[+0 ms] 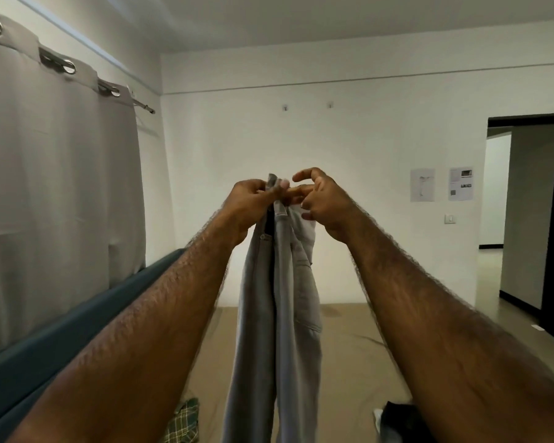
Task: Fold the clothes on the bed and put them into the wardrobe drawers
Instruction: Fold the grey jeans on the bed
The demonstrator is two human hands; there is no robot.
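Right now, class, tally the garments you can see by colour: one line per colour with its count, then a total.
Grey: 1, the trousers held up by the left hand, with the right hand beside their top edge.
Green checked: 1, the checked garment on the bed.
Black: 1, the dark garment on the bed.
Total: 3

Home bedroom: bed (349,346), curtain (61,187), doorway (525,203)
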